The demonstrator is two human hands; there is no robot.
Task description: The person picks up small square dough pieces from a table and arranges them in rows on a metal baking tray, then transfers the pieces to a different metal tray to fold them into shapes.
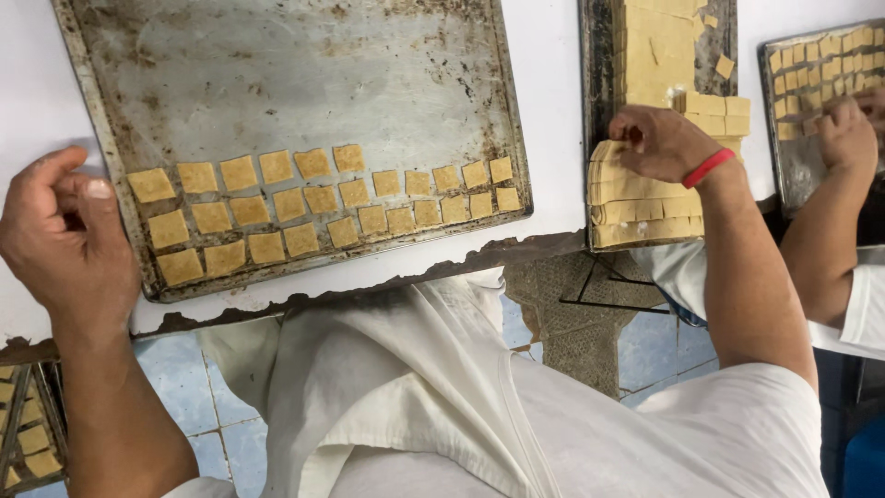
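Head view, chipped white table [553,198], blue floor tiles [659,350], left hand [64,244] fingers curled empty, right hand [659,143] fingers grasping dough strips [636,207].

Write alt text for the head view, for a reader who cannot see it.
The person's right hand reaches onto a stack of cut dough squares on a dark tray, while the left hand rests at the edge of a large worn baking tray holding three rows of dough squares. A co-worker's hand works at another tray on the right.
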